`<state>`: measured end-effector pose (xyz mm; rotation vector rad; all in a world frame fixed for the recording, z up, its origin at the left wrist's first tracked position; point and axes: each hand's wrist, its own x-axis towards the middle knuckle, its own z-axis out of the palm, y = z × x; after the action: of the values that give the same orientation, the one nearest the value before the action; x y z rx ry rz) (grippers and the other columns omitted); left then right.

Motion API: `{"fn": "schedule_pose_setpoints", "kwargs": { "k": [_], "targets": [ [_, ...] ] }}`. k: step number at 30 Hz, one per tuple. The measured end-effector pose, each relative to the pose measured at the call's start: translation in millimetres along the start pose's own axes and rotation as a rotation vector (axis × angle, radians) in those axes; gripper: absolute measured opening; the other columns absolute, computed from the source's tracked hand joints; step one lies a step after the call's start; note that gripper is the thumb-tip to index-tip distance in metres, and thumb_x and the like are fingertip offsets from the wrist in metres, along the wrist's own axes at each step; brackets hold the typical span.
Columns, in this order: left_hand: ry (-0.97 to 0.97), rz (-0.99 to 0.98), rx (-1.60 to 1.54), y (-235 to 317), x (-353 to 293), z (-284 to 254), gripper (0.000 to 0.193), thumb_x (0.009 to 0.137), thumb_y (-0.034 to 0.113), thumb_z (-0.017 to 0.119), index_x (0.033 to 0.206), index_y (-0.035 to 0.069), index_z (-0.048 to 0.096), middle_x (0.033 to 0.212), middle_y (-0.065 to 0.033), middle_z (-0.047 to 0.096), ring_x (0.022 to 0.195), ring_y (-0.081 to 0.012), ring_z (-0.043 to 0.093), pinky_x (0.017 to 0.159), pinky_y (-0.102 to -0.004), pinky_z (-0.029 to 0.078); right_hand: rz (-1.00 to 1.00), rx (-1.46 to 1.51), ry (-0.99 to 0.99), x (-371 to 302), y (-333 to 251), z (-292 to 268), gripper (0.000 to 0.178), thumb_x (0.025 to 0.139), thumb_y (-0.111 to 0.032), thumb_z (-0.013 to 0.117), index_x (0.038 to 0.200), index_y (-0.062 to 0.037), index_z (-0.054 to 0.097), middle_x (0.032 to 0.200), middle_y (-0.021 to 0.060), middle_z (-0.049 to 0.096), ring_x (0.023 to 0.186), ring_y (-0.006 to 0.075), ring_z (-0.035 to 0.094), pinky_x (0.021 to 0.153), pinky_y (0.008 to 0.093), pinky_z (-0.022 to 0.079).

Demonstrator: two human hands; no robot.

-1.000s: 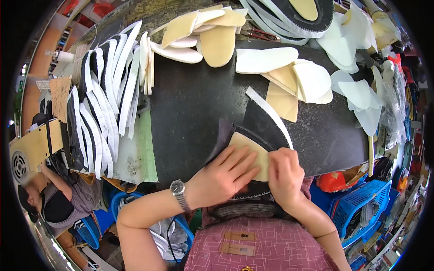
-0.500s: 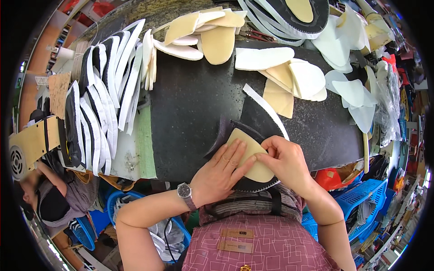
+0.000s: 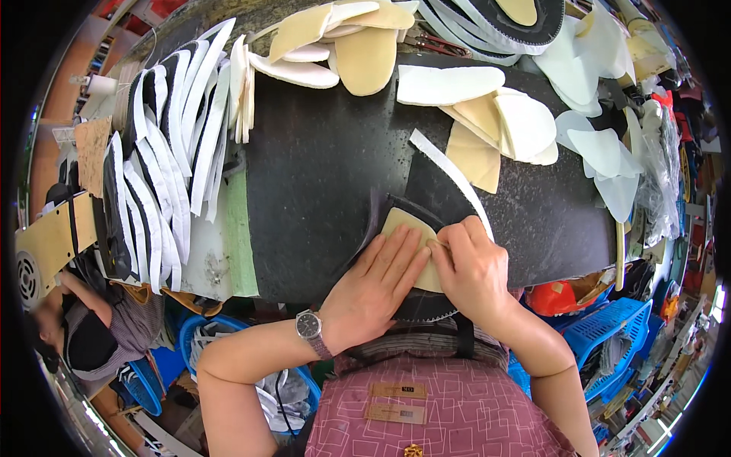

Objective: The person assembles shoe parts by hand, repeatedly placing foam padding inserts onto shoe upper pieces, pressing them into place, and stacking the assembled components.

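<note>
A tan, tongue-shaped stiffener piece [image 3: 429, 279] lies on a black shoe upper [image 3: 428, 183] with a white edging and a stitched lower rim, at the near edge of the bench. My left hand [image 3: 369, 286], a watch on its wrist, rests flat on the tan piece with fingers stretched out. At the right border of the same piece, my right hand [image 3: 476, 270] pinches it between thumb and fingers. My hands cover much of the piece and part of the upper.
White-edged black uppers [image 3: 164, 145] stand stacked at the left. Tan and white pads [image 3: 365, 61] lie along the back, with more pads [image 3: 525, 126] at the right. Translucent sheets [image 3: 609, 160] sit farther right. Blue baskets [image 3: 617, 335] are below the bench; another person [image 3: 99, 320] is at the far left.
My right hand has turned and moved slightly up and left over the tan piece, its fingers curling more tightly at the border. My left hand stays flat on it.
</note>
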<state>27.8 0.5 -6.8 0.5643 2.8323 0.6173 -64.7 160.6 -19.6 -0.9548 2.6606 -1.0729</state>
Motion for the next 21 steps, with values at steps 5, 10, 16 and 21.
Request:
{"fn": "schedule_pose_setpoints", "kwargs": {
  "k": [5, 10, 16, 21],
  "targets": [
    [0.068, 0.014, 0.037, -2.4, -1.0, 11.8, 0.099, 0.053, 0.019, 0.077, 0.14, 0.008, 0.033, 0.142, -0.0283, 0.026, 0.134, -0.0441, 0.023, 0.11, -0.0515, 0.021, -0.323, -0.432, 0.067, 17.8, 12.6, -24.3, 0.026, 0.074, -0.022, 0.071, 0.09, -0.0072, 0.056, 0.083, 0.0075, 0.053, 0.062, 0.0226, 0.057, 0.054, 0.0338, 0.049],
    [0.208, -0.098, -0.178, 21.4, 19.7, 17.4, 0.087, 0.061, 0.03, 0.078, 0.138, 0.017, 0.038, 0.141, -0.0311, 0.024, 0.132, -0.0512, 0.02, 0.108, -0.0572, 0.019, -0.493, -0.343, 0.229, 118.1, 8.1, -73.0, 0.028, 0.07, -0.004, 0.067, 0.097, -0.0036, 0.059, 0.104, 0.0119, 0.061, 0.1, 0.0323, 0.057, 0.084, 0.0395, 0.046],
    [0.486, -0.117, -0.068, -2.4, -28.3, -72.4, 0.055, 0.076, 0.04, 0.067, 0.119, 0.006, 0.056, 0.134, -0.0206, 0.043, 0.127, -0.0391, 0.037, 0.103, -0.0567, 0.026, -0.72, -0.554, 0.16, 168.3, 67.5, -79.2, 0.032, 0.078, 0.001, 0.06, 0.109, -0.0062, 0.057, 0.116, 0.0119, 0.059, 0.112, 0.0258, 0.054, 0.094, 0.0346, 0.042],
    [0.996, -0.887, 0.508, -144.4, -171.6, -113.7, 0.064, 0.076, 0.015, 0.068, 0.134, 0.005, 0.042, 0.132, -0.0223, 0.047, 0.12, -0.0346, 0.049, 0.101, -0.0367, 0.037, -0.103, 0.418, 0.406, 114.7, 60.2, -88.2, 0.033, 0.093, -0.009, 0.054, 0.123, 0.0037, 0.047, 0.091, 0.0039, 0.06, 0.079, 0.0099, 0.058, 0.069, 0.0224, 0.046]
  ]
}}
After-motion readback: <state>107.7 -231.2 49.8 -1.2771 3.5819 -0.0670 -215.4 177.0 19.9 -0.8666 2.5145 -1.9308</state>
